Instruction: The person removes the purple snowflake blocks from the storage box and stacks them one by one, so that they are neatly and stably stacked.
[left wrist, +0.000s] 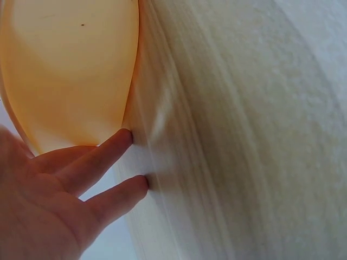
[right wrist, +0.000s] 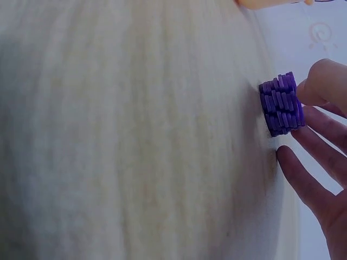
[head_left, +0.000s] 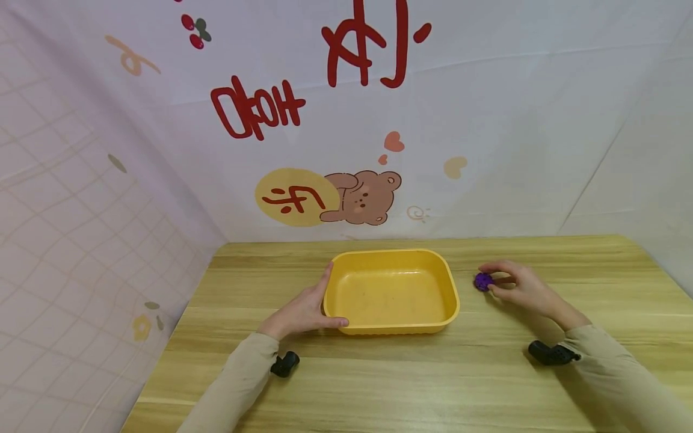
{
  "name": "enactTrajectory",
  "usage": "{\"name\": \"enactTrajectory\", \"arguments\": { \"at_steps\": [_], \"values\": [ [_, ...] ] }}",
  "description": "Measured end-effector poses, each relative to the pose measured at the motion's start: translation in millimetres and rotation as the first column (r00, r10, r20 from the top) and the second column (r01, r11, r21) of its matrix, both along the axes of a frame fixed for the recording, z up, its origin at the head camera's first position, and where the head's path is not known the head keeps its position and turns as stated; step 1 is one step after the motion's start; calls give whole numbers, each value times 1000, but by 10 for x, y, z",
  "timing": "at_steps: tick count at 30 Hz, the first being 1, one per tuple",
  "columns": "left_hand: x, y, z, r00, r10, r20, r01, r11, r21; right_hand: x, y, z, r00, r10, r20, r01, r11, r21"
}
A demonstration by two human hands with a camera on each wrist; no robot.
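Observation:
A yellow plastic tray [head_left: 392, 294] with rounded corners stands on the table, nothing inside it. At its left end is my left hand [head_left: 308, 310], the thumb along the front rim and the fingers by the outer left side. In the left wrist view the fingers [left wrist: 105, 162] look stretched out, two tips touching the table beside the tray wall. Right of the tray, my right hand [head_left: 522, 291] pinches a round purple gear-like piece [head_left: 483, 282] between thumb and fingers. Rows of teeth show on the piece [right wrist: 282, 105] in the right wrist view, close to the tabletop.
The light wood table [head_left: 379, 385] meets a white printed cloth [head_left: 487, 120] at its back edge, and a gridded cloth [head_left: 65, 198] hangs to the left. Black wrist cameras [head_left: 552, 353] sit on both forearms.

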State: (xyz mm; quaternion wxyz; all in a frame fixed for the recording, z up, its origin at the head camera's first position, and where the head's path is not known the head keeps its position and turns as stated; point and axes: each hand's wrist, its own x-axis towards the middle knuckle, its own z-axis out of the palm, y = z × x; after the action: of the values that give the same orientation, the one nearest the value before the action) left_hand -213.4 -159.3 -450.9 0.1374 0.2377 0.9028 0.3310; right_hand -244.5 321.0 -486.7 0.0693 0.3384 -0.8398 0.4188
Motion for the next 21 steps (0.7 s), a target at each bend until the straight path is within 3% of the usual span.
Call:
{"name": "enactTrajectory", "arguments": {
  "at_steps": [7,11,14,18,21],
  "values": [
    [12,-16,-12,1000,0,9,0,1000,4,32,79,63,999,11,-49,-10,1000,16],
    [17,-26,-14,1000,-6,11,6,1000,1,56,229,137,990,-46,-135,61,993,106],
    [29,-48,6,1000,-19,-4,19,1000,-10,102,329,202,981,-116,-153,145,970,194],
    [44,-100,72,994,-13,-105,6,998,-62,175,445,273,978,-172,-120,199,938,283],
    [40,-171,138,971,20,-238,-55,988,-142,204,514,306,972,-174,-157,219,914,341]
  ]
}}
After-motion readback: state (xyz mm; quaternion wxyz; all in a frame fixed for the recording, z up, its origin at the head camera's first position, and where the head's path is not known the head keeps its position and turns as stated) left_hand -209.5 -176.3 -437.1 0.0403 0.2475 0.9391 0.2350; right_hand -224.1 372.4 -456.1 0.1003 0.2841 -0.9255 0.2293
